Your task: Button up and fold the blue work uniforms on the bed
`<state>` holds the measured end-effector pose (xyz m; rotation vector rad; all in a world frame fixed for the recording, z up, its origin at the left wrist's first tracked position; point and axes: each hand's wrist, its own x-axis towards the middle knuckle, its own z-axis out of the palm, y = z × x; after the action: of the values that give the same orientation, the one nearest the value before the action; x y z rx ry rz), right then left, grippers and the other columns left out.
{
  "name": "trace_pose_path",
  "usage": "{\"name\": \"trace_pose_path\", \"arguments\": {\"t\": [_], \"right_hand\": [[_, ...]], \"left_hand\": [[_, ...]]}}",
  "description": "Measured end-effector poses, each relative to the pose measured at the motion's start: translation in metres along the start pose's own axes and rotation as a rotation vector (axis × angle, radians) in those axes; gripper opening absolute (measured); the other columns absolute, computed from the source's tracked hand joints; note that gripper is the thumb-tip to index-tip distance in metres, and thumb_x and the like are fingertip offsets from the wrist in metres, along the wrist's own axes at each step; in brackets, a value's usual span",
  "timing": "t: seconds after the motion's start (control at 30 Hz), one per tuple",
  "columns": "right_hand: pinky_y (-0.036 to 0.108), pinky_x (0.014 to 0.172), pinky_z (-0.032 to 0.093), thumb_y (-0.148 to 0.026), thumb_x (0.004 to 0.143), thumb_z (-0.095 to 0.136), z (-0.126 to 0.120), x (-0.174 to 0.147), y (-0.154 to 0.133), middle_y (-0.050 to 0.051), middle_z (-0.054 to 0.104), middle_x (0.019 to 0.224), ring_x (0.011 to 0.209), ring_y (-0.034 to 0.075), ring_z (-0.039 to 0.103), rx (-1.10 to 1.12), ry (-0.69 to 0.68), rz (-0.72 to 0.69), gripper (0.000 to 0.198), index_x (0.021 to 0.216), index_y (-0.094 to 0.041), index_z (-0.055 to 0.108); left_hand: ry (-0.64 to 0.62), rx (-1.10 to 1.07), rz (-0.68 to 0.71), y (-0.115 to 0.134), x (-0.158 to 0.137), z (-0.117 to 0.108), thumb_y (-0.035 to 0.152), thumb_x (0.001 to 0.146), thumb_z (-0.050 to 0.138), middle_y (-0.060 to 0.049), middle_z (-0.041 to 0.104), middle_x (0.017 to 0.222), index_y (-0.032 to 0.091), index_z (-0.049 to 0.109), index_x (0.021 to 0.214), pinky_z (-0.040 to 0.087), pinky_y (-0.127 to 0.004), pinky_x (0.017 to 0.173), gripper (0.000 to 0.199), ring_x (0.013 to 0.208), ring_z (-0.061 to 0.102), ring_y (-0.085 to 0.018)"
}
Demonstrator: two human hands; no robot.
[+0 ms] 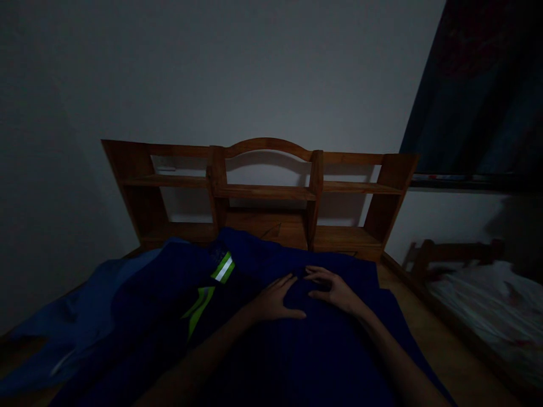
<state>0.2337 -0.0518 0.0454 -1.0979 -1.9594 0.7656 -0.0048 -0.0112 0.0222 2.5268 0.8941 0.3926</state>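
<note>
A dark blue garment (322, 350) lies spread out below both hands, its folds hard to make out in the dim light. My left hand (275, 301) rests on or just over it, thumb apart from the stretched fingers. Close by on the right, my right hand (333, 289) is loosely curved, thumb and fingers apart with nothing between them. Whether its fingertips touch the cloth I cannot tell. Left of my hands, a yellow-green band with a silver reflective strip (224, 268) crosses the dark blue cloth, and a second yellow-green band (199, 308) lies lower.
Behind the cloth stands a wooden headboard-like shelf unit (265, 193) against a pale wall (263, 73). Lighter blue clothing (80, 299) lies at the left. On the right are a wooden frame (458, 251), a whitish plastic-looking heap (496, 302) and a dark curtain (479, 96).
</note>
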Motion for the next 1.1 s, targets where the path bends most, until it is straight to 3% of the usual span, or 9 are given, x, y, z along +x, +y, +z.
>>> {"name": "trace_pose_path", "arguments": {"t": [0.1,0.2,0.37,0.5,0.6,0.8,1.1], "right_hand": [[0.03,0.093,0.043,-0.035,0.068,0.073,0.012,-0.001,-0.011,0.005,0.053,0.12,0.11,0.019,0.052,-0.094,-0.059,-0.036,0.033,0.099,-0.024,0.066],[0.026,0.079,0.046,-0.028,0.068,0.072,0.018,-0.001,-0.009,0.002,0.062,0.098,0.088,0.016,0.059,-0.192,-0.097,0.001,0.026,0.093,-0.023,0.067],[0.024,0.075,0.045,-0.019,0.075,0.061,0.016,0.0,0.0,0.001,0.064,0.09,0.08,0.014,0.06,-0.252,-0.093,0.045,0.015,0.087,-0.021,0.069],[0.023,0.072,0.043,-0.019,0.076,0.057,0.02,0.001,-0.002,0.0,0.064,0.084,0.076,0.013,0.059,-0.249,-0.052,0.041,0.014,0.084,-0.021,0.069],[0.022,0.069,0.043,-0.018,0.075,0.057,0.022,0.001,-0.005,0.0,0.064,0.081,0.073,0.013,0.058,-0.187,-0.037,0.071,0.013,0.082,-0.019,0.067],[0.022,0.067,0.043,-0.026,0.077,0.058,0.018,0.0,-0.006,0.0,0.065,0.078,0.073,0.013,0.057,-0.016,-0.03,0.137,0.013,0.083,-0.018,0.067],[0.023,0.068,0.043,-0.026,0.076,0.06,0.018,-0.003,-0.01,0.001,0.066,0.078,0.073,0.013,0.058,0.033,-0.033,0.136,0.013,0.081,-0.017,0.067]], "left_hand": [[0.046,0.007,0.003,-0.001,0.002,0.003,0.073,0.063,0.056,-0.011,0.017,0.15,0.021,0.019,0.144,0.02,-0.045,0.111,0.103,0.137,0.017,-0.031],[0.114,-0.02,0.079,0.0,-0.002,0.001,0.067,0.066,0.059,-0.009,0.025,0.148,0.024,0.024,0.142,0.026,-0.041,0.109,0.094,0.134,0.026,-0.028],[0.18,-0.038,0.292,0.0,-0.006,-0.006,0.046,0.084,0.054,-0.003,0.043,0.137,0.03,0.04,0.133,0.035,-0.032,0.104,0.054,0.124,0.042,-0.018],[0.197,0.013,0.329,0.0,-0.004,-0.005,0.037,0.09,0.047,-0.003,0.062,0.113,0.025,0.061,0.112,0.041,-0.029,0.094,0.029,0.106,0.055,-0.017],[0.217,-0.023,0.318,0.002,-0.003,-0.003,0.031,0.092,0.042,-0.002,0.064,0.1,0.024,0.064,0.105,0.043,-0.026,0.087,0.027,0.096,0.058,-0.014],[0.321,-0.149,0.27,0.01,0.001,0.0,0.028,0.094,0.04,-0.003,0.063,0.096,0.021,0.063,0.102,0.043,-0.024,0.085,0.026,0.092,0.058,-0.013],[0.29,-0.029,0.301,0.003,-0.001,-0.003,0.032,0.091,0.045,-0.003,0.064,0.094,0.021,0.063,0.104,0.044,-0.024,0.081,0.025,0.089,0.058,-0.014]]}}
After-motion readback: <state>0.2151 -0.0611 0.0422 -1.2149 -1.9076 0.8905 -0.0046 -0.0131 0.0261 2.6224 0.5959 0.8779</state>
